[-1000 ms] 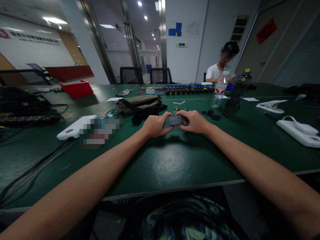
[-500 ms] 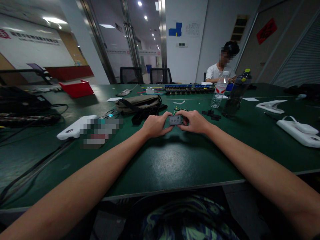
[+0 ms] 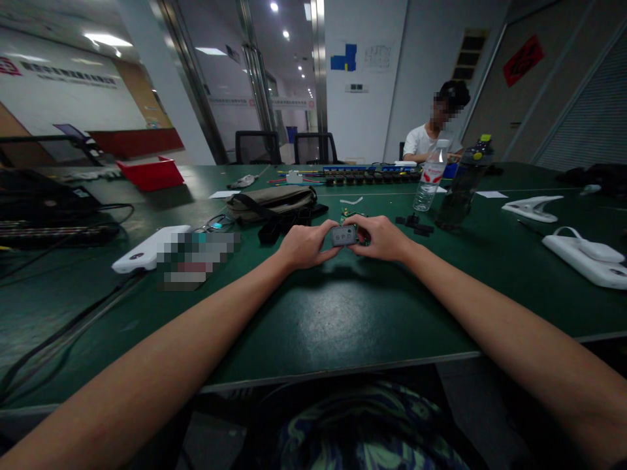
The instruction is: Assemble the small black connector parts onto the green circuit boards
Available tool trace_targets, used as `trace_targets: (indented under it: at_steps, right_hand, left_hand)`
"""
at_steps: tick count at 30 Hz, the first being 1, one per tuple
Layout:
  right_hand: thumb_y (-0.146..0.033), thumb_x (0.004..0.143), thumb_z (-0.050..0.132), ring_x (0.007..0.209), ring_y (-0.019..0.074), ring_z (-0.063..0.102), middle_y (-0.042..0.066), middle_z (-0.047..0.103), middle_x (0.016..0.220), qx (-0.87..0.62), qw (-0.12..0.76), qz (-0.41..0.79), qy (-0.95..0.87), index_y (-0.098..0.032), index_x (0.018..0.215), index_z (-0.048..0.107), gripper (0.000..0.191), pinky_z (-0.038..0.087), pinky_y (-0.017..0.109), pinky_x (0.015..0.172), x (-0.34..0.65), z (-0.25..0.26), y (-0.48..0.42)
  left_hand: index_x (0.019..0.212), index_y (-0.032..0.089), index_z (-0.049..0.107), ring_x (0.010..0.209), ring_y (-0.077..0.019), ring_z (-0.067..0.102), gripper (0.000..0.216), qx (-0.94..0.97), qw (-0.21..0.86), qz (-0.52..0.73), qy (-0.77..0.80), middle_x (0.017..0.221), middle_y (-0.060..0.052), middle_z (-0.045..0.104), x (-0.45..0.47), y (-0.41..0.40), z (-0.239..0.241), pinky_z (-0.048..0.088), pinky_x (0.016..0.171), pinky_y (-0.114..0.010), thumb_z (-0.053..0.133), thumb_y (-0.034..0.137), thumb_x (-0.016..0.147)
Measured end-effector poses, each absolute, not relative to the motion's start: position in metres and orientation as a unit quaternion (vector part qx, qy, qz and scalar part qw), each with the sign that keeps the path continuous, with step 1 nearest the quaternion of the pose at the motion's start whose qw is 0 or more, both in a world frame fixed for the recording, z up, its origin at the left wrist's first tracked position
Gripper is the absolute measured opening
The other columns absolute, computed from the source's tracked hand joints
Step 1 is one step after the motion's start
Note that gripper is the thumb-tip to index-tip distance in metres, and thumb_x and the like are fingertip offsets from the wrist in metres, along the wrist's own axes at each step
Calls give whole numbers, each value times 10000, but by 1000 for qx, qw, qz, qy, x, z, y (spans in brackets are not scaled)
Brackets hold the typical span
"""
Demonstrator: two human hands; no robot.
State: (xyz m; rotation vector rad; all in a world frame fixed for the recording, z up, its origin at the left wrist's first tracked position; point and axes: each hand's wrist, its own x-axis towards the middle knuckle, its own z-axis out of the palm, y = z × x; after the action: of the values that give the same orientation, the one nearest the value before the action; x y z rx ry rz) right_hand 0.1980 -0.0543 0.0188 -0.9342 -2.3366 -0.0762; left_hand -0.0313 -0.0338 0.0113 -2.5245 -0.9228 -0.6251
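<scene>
Both my hands meet over the middle of the green table (image 3: 343,326). My left hand (image 3: 304,245) and my right hand (image 3: 383,239) each pinch one end of a small grey rectangular device (image 3: 343,235), held just above the tabletop. Fingers of both hands are curled round it. A small green circuit board (image 3: 353,214) lies right behind the hands. Black plastic parts (image 3: 415,225) lie to the right of my right hand.
An olive pouch (image 3: 272,199) and black tray lie behind my left hand. A water bottle (image 3: 431,175) and dark bottle (image 3: 463,183) stand at right. White devices (image 3: 582,256) lie far right, a white case (image 3: 147,248) at left. A person sits across the table.
</scene>
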Motion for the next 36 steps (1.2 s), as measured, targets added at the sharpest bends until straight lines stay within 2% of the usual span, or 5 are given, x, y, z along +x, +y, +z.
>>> trace_targets:
  at_steps: [4, 12, 36]
  right_hand:
    - [-249, 750, 670, 675, 142, 552, -1, 605, 774, -348, 311, -35, -884, -170, 1157, 615, 419, 387, 240, 672, 198, 19, -54]
    - [-262, 773, 663, 621, 131, 536, -24, 581, 693, -363, 290, -27, -885, -173, 1155, 634, 393, 363, 234, 648, 198, 20, -56]
    - [-264, 780, 664, 581, 117, 521, -37, 583, 653, -372, 289, -22, -882, -179, 1159, 638, 389, 346, 225, 623, 197, 21, -57]
  left_hand:
    - [1210, 168, 567, 639, -213, 691, 467, -900, 189, -226, -321, 750, -41, 725, -32, -34, 11, 392, 532, -261, 472, 513, 909]
    - [1199, 168, 568, 616, -197, 681, 460, -900, 185, -231, -320, 727, -32, 713, -32, -33, 11, 386, 531, -251, 473, 513, 910]
    - [1194, 165, 564, 609, -209, 688, 456, -899, 191, -233, -316, 731, -39, 721, -31, -33, 11, 390, 523, -257, 480, 513, 911]
